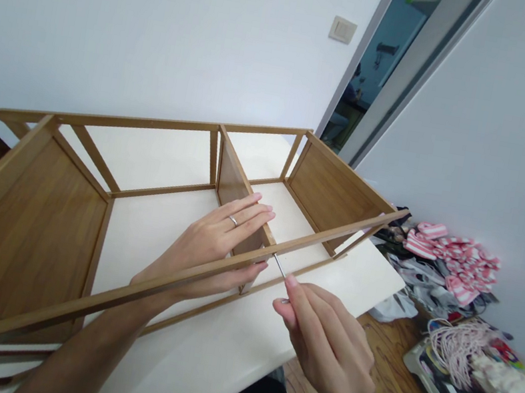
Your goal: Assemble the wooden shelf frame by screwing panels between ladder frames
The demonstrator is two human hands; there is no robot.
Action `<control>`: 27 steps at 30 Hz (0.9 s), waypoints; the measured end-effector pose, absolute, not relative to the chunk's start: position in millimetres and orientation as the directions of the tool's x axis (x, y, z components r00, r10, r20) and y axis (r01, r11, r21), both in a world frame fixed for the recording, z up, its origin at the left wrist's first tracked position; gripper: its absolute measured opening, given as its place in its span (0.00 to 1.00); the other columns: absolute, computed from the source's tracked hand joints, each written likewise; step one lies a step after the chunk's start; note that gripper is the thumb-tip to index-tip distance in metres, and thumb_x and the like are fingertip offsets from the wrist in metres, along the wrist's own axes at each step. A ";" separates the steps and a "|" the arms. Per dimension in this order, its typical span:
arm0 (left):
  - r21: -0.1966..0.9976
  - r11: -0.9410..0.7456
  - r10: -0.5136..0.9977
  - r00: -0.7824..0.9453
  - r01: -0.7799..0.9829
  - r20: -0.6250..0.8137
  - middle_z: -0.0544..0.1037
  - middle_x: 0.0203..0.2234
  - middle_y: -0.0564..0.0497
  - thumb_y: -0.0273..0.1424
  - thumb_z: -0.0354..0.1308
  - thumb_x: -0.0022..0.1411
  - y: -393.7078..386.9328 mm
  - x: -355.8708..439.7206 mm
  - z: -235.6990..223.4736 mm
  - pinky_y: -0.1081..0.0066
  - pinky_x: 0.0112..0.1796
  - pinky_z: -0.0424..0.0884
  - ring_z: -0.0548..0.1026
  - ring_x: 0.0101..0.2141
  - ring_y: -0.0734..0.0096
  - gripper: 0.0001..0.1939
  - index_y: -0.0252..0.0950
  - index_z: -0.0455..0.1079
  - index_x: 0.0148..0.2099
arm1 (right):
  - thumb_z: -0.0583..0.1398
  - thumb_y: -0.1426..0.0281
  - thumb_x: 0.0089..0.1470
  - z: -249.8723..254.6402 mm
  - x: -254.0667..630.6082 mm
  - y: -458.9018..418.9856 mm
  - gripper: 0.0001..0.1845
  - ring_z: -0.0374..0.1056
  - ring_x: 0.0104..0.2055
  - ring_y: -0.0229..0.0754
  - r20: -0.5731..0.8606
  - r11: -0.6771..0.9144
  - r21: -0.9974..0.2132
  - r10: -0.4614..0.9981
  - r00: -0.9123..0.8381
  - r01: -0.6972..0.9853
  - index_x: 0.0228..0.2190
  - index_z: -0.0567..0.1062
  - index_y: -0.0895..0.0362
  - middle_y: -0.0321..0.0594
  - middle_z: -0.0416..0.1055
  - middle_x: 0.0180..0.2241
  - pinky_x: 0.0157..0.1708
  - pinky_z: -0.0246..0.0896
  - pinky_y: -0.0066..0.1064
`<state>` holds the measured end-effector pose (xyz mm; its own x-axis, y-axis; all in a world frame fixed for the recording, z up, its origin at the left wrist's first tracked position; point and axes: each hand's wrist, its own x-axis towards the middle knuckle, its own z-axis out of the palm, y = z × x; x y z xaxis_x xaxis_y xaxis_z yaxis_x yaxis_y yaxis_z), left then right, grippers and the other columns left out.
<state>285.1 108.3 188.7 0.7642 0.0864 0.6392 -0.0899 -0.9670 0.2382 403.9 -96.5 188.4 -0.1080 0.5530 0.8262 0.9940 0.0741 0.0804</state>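
Observation:
A wooden shelf rack [148, 271] lies on its side on a white table [190, 373]. My left hand [209, 235], with a ring on one finger, reaches under the front rail and grips the middle shelf board [234, 175] near where it meets that rail. Its thumb is below the rail and the fingers lie over the board's edge. My right hand [332, 344] pinches a thin metal hex key [279, 265]. The key's tip meets the front rail at the joint with the middle board. The key's other end is mostly hidden by my fingers.
Wooden end panels [25, 216] close the rack at both sides. A white wall [172, 18] stands behind the table. On the floor at right lie striped cloth [460, 255], plastic bags and a bin [433, 382] with cord. A doorway [382, 62] opens at the back.

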 end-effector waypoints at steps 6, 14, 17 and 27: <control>0.244 -0.965 0.084 0.770 -0.095 0.633 0.71 0.67 0.44 0.36 0.61 0.71 108.7 284.4 188.1 0.53 0.69 0.68 0.61 0.72 0.50 0.31 0.36 0.60 0.71 | 0.64 0.79 0.65 208.7 401.9 -101.3 0.11 0.77 0.35 0.46 0.740 -0.042 0.292 0.643 -0.197 0.956 0.48 0.77 0.72 0.49 0.81 0.33 0.36 0.73 0.37; 0.257 -0.962 0.096 0.765 -0.093 0.637 0.72 0.67 0.45 0.34 0.62 0.70 107.2 285.0 189.3 0.50 0.69 0.68 0.62 0.71 0.48 0.32 0.39 0.60 0.72 | 0.60 0.75 0.69 213.9 393.4 -95.6 0.12 0.62 0.24 0.39 0.623 -0.023 0.422 0.733 -0.272 0.906 0.31 0.75 0.59 0.35 0.69 0.22 0.27 0.55 0.36; 0.246 -0.965 0.090 0.766 -0.091 0.637 0.72 0.67 0.44 0.35 0.61 0.70 107.5 285.2 190.2 0.52 0.69 0.68 0.63 0.71 0.49 0.31 0.38 0.61 0.71 | 0.59 0.79 0.68 208.1 394.8 -93.1 0.12 0.61 0.25 0.39 0.672 -0.002 0.345 0.699 -0.245 0.938 0.31 0.73 0.59 0.35 0.68 0.22 0.27 0.55 0.35; 0.244 -0.965 0.087 0.766 -0.094 0.637 0.72 0.67 0.44 0.35 0.62 0.70 108.0 285.1 188.5 0.52 0.69 0.67 0.62 0.72 0.50 0.31 0.37 0.60 0.71 | 0.60 0.78 0.68 219.9 399.2 -100.8 0.06 0.67 0.28 0.43 0.636 -0.046 0.376 0.739 -0.222 0.925 0.39 0.77 0.69 0.43 0.74 0.26 0.29 0.58 0.39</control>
<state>285.1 108.0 188.5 0.7656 0.0867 0.6375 -0.0943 -0.9651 0.2445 399.2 -100.8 219.9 -0.2222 0.7387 0.6363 0.9253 -0.0458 0.3764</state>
